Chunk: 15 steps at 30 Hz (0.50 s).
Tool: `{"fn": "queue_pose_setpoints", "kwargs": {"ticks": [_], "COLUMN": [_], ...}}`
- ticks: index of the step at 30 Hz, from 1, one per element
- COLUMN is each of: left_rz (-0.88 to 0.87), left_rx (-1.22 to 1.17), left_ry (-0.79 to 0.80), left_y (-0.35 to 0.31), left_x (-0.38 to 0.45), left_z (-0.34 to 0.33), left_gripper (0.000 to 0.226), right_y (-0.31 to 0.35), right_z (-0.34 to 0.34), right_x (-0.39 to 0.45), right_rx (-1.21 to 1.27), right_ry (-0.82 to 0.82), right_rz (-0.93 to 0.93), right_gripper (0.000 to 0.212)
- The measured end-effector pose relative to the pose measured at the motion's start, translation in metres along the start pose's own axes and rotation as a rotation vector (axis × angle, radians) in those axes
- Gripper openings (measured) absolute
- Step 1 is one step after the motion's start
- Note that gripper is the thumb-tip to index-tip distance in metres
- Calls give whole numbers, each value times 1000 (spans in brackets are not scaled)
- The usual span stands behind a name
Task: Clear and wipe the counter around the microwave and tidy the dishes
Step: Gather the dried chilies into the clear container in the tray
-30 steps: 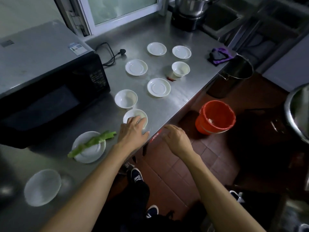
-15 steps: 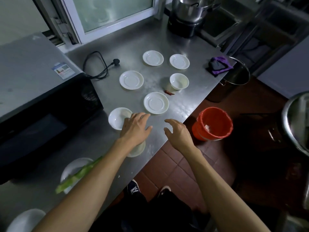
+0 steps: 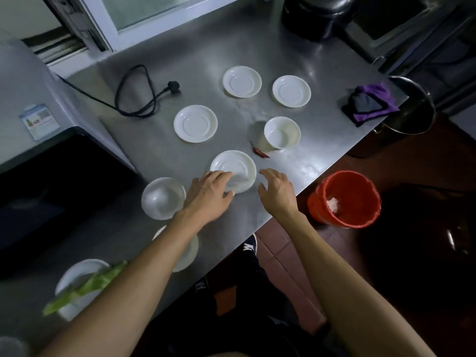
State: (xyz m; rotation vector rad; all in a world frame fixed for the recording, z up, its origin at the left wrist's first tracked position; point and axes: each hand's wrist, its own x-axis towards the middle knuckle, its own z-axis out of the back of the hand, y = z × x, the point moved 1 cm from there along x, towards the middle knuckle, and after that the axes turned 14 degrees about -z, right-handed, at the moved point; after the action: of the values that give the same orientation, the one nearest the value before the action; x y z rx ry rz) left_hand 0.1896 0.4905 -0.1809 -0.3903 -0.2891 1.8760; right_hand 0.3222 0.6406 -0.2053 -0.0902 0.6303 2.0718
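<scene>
The left hand (image 3: 208, 195) reaches over the steel tabletop (image 3: 316, 161) and lays its fingers on the near-left rim of a white saucer (image 3: 238, 167); whether the thumb is hooked under the edge cannot be told, so the grip on it reads as a touch with mostly straight fingers. The right hand (image 3: 277, 190) hovers just to the right of that saucer, fingers spread and loosely curved, an open grip holding nothing.

Just beyond the saucer, to the right of the left-hand fingertips, lies a small red chilli (image 3: 260, 152), and past it stands a white bowl (image 3: 282, 132). Farther out from both hands sit three more saucers: one (image 3: 195, 123) beyond the left hand and two (image 3: 242, 81) (image 3: 291, 91) at the far side. Left of the left wrist rests another white bowl (image 3: 163, 198) (blurred), and a further white dish (image 3: 189, 253) peeks out from under the left forearm. Back towards the person's elbow, a plate (image 3: 77, 275) carries a green vegetable stalk (image 3: 85, 289).

The microwave (image 3: 51, 176) stands well left of the left hand, its black cord (image 3: 139, 91) coiled beyond it. A purple cloth (image 3: 369, 104) lies far right at the tabletop's corner, and a red bucket (image 3: 345, 199) stands on the floor right of the right hand.
</scene>
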Motion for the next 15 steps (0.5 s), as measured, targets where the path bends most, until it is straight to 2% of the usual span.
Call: {"fn": "queue_pose_setpoints", "kwargs": {"ticks": [7,15], "left_rz": [142,273], "left_rx": [-36,-97], "left_ry": [5,-1], "left_y": [-3,-2], "left_x": [42,50], "left_z": [-22,-31], "left_gripper": [50,46], "right_y": [-8,-6], "right_z": [-19,-40], "right_x": [77,116], "right_rx": [-86,-111], "right_ry": [44,-29], "right_rz": [153,248], "right_gripper": [46,50]}}
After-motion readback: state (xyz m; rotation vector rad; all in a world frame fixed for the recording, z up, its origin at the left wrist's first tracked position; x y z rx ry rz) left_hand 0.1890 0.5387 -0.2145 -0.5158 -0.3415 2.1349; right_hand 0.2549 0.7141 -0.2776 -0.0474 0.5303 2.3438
